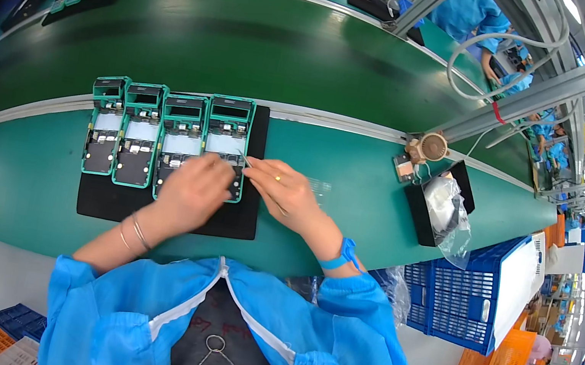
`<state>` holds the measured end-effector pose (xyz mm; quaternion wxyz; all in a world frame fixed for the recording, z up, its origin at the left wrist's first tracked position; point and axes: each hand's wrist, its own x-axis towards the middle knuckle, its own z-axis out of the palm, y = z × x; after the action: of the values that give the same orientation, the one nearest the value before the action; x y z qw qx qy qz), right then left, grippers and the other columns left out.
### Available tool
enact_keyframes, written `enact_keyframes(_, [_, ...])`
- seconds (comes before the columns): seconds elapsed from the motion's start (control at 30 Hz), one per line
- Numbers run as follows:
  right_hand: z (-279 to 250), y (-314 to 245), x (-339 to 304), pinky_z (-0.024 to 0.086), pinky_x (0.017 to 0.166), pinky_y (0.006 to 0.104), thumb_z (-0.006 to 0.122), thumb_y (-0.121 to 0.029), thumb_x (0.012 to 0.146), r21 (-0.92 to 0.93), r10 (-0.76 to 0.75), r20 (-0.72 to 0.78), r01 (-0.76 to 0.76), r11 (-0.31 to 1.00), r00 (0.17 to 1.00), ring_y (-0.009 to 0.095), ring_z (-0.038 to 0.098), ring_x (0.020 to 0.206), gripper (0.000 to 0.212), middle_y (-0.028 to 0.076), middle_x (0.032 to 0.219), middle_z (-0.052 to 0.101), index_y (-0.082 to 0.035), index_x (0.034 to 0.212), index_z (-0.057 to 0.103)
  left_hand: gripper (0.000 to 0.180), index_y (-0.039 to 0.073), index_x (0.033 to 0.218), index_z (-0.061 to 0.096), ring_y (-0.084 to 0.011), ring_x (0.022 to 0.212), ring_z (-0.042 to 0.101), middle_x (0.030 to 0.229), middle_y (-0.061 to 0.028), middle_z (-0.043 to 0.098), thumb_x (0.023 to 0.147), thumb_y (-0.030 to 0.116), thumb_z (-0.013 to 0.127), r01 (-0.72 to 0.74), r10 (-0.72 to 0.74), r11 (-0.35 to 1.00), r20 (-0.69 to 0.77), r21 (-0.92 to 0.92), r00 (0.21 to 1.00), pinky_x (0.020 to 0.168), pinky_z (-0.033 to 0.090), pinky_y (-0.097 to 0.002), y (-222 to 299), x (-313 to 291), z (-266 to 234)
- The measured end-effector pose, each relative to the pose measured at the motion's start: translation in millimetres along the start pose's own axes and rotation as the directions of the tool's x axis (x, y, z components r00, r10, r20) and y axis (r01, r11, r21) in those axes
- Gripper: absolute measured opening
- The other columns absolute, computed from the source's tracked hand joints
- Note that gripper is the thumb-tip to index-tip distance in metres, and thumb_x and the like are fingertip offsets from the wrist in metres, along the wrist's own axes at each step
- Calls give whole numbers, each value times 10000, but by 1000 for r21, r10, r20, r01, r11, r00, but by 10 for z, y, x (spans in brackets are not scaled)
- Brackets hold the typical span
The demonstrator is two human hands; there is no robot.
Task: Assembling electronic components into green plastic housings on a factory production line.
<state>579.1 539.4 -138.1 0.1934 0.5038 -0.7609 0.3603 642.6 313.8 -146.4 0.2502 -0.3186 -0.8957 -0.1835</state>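
Observation:
Several teal-framed handheld device housings stand side by side on a black mat (243, 224), their dark inner parts and white panels exposed. The rightmost housing (231, 112) is nearest to both hands. My right hand (287, 193) grips slim tweezers (247, 160), whose tip points at this housing's inside. Over the lower part of the third housing (185, 112) and the rightmost one lies my left hand (194, 189), its fingers curled together. Whatever it pinches, if anything, is hidden. Further left are the second housing (139, 134) and the leftmost housing (106, 122).
A clear plastic piece (319, 190) lies right of the mat. Beyond it stand a black box (422, 216) with plastic bags and a brown round device (431, 147). A blue crate (456, 291) is at the table's right edge. Across the green belt (254, 41), other people work.

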Motion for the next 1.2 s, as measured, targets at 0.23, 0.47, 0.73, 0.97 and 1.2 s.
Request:
enact_keyframes(0.23, [354,193,233,556,876,385,671,3,735,-57,-97,94,103,993,991,337,645,1037,368,202,1150,671,17,1102,668,402,-36,1164,625,-347,1179,546,1206,-139,630,800,101,728,97,-96,985,-11,145,995,963,467,-444,-210,-45,-64])
enact_keyframes(0.47, [389,211,280,563,871,391,675,6,668,-92,-151,110,161,983,982,338,654,1020,430,201,1150,672,31,1097,664,374,-32,1145,621,-337,1144,547,1203,-133,623,807,96,716,134,-138,983,16,129,990,938,464,-426,-224,-25,-55])
enact_keyframes(0.73, [398,216,287,567,860,389,670,-14,690,-116,-166,100,177,977,981,332,653,1018,390,197,1148,677,34,1078,673,381,-34,1151,614,-337,1138,548,1204,-136,617,805,91,712,134,-138,983,22,123,990,936,468,-412,-214,-22,-65])
enact_keyframes(0.97, [387,188,310,568,847,381,668,-25,714,-128,-154,95,166,978,983,316,656,1002,361,187,1141,682,33,1070,675,382,-38,1150,611,-334,1131,549,1230,-139,609,802,84,710,145,-149,984,25,105,989,938,472,-406,-218,-14,-61])
enact_keyframes(1.2, [395,160,332,560,845,373,645,-67,730,-200,-196,139,221,954,971,298,648,997,328,186,1115,680,27,1043,677,394,-15,1176,592,-338,1154,535,1317,-145,570,818,106,702,173,-182,976,61,129,981,952,462,-418,-221,18,-89])
